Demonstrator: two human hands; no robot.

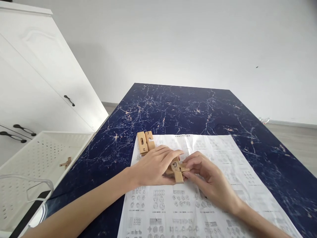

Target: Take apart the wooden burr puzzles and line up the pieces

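Over the printed paper sheet (188, 195), my left hand (156, 163) is closed around the left side of a wooden burr puzzle (178, 177), made of interlocked notched blocks. One block facing up bears a handwritten mark like a "6" or "G". On the right, my right hand (205, 173) pinches a block end that sticks out of the puzzle. Part of the puzzle is hidden behind my left fingers. Just beyond my left hand lie two loose notched blocks: a wooden block marked "2" (142, 142) and another marked block (150, 140) beside it.
The sheet with small diagrams lies on a dark blue marble-patterned table (173, 109). At the left stands a white perforated basket (47, 148) holding a small wooden cross-shaped piece (65, 163) and a white cable (37, 181). White cabinets (44, 66) rise behind it.
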